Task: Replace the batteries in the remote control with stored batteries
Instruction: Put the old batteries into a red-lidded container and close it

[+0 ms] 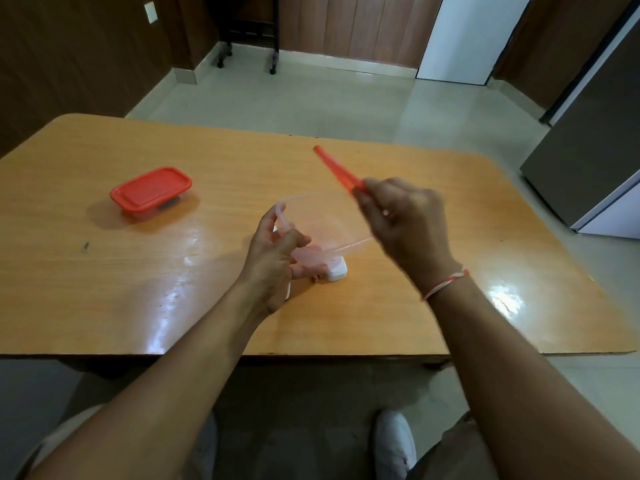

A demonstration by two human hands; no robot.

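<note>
My left hand (273, 258) grips the near left corner of a clear plastic container (325, 230) and holds it tilted above the table. My right hand (398, 220) pinches the container's red lid (336, 169), which is off the container and seen edge-on, slanting up to the far left. Under the container lies a white remote control (335, 270) on the wooden table (138, 289), mostly hidden by the container and my left hand. I cannot see any batteries.
A second clear container with its red lid on (151, 192) stands at the left of the table. The table's near edge runs just above my knees. A dark cabinet (588, 150) stands on the floor to the right.
</note>
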